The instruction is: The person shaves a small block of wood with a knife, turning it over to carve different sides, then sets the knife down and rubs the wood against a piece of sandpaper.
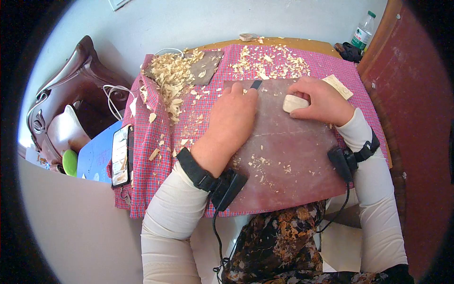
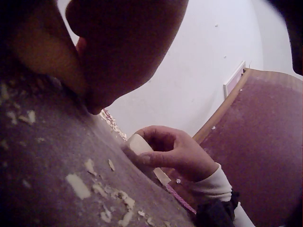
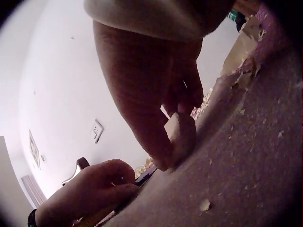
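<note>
My right hand (image 1: pixel 327 100) pinches a small pale wooden block (image 1: pixel 294 104) with rounded edges between thumb and fingers, at the right of the dark reddish board (image 1: pixel 293 142). In the right wrist view the block (image 3: pixel 182 137) stands close over the board's surface. Toward the board's far left edge, my left hand (image 1: pixel 231 116) lies with its fingers curled round a knife. Only the knife's dark flat blade (image 1: pixel 257 84) sticks out past the fingers; its handle is hidden under the hand. Thin wood chips (image 1: pixel 260 163) lie scattered on the board between my forearms.
A heap of wood shavings (image 1: pixel 170 73) covers the checked cloth (image 1: pixel 189 118) at the back left, with more shavings (image 1: pixel 269 64) behind the board. A flat pale wood piece (image 1: pixel 338 86) lies beyond my right hand. At the left edge rests a phone (image 1: pixel 121 156); a bottle (image 1: pixel 363 32) stands back right.
</note>
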Demonstrator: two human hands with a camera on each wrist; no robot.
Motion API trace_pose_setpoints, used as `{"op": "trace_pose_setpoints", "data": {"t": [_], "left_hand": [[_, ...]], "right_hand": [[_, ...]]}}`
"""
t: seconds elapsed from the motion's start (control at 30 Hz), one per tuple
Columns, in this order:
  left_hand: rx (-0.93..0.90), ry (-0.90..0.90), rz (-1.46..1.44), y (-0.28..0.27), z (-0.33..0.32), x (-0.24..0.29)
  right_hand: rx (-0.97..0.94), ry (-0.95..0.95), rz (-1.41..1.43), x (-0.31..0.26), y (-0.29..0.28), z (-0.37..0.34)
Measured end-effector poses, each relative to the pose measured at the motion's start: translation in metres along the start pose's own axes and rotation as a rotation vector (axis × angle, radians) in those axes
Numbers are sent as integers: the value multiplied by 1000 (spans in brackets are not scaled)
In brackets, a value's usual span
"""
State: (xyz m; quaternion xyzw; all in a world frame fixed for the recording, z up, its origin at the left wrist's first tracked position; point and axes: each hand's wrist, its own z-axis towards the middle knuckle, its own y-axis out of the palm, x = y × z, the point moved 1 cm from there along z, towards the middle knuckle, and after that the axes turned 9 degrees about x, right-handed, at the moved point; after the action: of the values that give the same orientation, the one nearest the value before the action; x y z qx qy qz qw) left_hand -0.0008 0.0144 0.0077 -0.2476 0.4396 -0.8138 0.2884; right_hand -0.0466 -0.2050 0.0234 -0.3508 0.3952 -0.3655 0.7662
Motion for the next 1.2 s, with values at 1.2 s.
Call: {"op": "trace_pose_setpoints", "data": {"t": [1.2], "left_hand": [[-6, -12, -4, -1, 0, 1]], "right_hand": [[-59, -45, 135, -2, -4, -1]]}}
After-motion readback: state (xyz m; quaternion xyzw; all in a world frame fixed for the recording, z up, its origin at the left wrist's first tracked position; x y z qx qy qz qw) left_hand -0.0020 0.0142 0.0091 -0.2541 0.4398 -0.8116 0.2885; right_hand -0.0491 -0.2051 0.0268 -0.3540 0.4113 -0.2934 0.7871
